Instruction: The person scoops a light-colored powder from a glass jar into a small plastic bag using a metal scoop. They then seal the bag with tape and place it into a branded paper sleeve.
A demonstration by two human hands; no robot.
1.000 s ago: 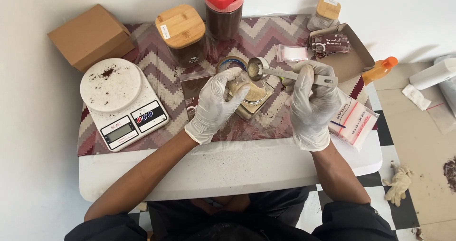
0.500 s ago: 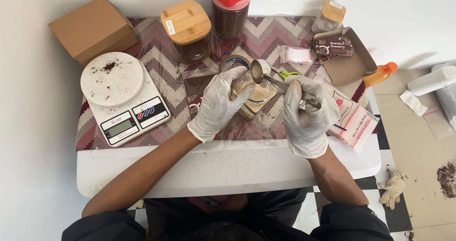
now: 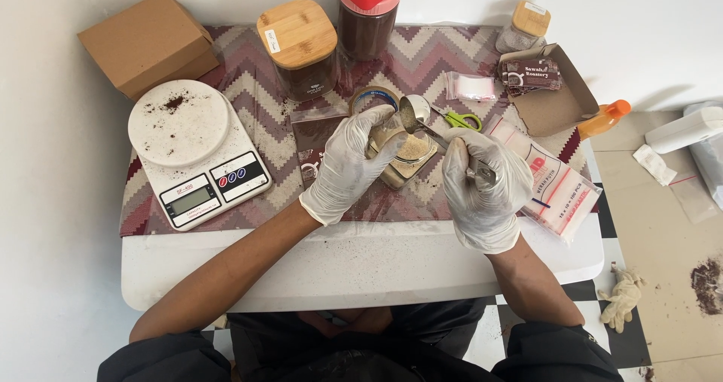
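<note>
Fingers (image 3: 354,145) of the gloved left hand (image 3: 348,167) wrap around a small clear jar (image 3: 403,160) of pale powder at the tabletop's (image 3: 361,265) centre, with the white scale (image 3: 192,152) at its 9 o'clock. At the jar's 3 o'clock, the right hand (image 3: 482,186) has its fingers clamped on a metal measuring spoon (image 3: 416,114), whose bowl sits at the jar's 12 o'clock rim. Powder could scatter onto the patterned cloth (image 3: 248,88) if the spoon tilts wide of the narrow mouth or the jar slips.
</note>
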